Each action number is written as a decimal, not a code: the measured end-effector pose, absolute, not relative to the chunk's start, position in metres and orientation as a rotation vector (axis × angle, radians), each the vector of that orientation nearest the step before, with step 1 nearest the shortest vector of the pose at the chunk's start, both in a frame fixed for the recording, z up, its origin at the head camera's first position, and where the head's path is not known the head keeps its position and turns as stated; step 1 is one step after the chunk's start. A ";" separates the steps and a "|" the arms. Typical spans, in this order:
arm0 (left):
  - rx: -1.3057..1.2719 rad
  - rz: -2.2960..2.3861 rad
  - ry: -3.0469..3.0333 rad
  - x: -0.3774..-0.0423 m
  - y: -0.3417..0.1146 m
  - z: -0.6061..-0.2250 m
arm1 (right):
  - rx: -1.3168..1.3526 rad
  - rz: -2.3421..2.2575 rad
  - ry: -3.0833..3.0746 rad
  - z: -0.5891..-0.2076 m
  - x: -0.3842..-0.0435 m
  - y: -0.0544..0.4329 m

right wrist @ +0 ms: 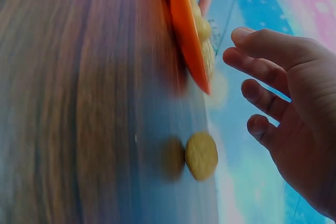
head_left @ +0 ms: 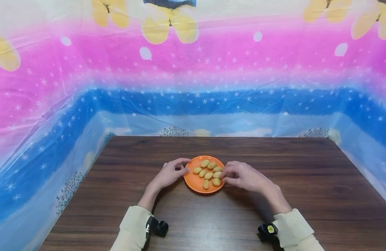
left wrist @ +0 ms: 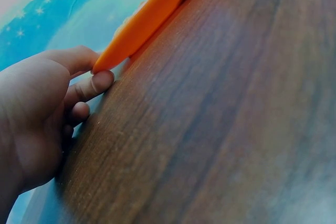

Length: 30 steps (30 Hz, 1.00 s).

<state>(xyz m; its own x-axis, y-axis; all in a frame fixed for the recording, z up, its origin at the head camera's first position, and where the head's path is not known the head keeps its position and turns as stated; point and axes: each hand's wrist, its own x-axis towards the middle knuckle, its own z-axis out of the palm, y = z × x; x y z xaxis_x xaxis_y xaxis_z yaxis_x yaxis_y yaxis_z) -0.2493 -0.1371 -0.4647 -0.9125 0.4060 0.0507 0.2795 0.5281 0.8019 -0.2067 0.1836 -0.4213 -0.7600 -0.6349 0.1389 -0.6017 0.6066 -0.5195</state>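
Note:
An orange plate (head_left: 193, 183) sits on the table with several tan, oval, walnut-like pieces (head_left: 208, 176) spread over it. My left hand (head_left: 169, 173) pinches the plate's left rim between thumb and finger, as the left wrist view shows from below. Over the plate's right edge hovers my right hand (head_left: 246, 176), its fingers loosely bent and apart, with nothing between them in the right wrist view. One more tan piece (right wrist: 201, 156) lies on the tabletop beside the plate, hidden in the head view by the right hand.
A dark wood-grain table (head_left: 193, 223) stretches out around the plate. Behind and beside it hangs a pink and blue cloth (head_left: 193, 101) with snowflakes and butterflies. Black cameras (head_left: 156, 226) are strapped at both wrists over pale sleeves (head_left: 294, 228).

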 end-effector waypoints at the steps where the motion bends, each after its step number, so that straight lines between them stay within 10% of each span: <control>1: 0.592 1.334 2.621 -0.250 -0.137 -0.465 | -1.059 -0.861 2.764 -0.422 -0.207 0.186; 30: 0.590 1.335 2.619 -0.249 -0.138 -0.467 | -0.901 -0.891 2.734 -0.443 -0.207 0.242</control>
<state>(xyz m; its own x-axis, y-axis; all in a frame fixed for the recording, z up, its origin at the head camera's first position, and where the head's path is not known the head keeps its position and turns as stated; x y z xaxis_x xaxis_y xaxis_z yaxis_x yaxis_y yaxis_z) -0.2493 -0.1380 -0.4665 -0.9128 0.4054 0.0494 0.2782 0.5286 0.8020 -0.2074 0.2420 -0.4427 -0.8137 -0.5781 0.0604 -0.5027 0.6477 -0.5725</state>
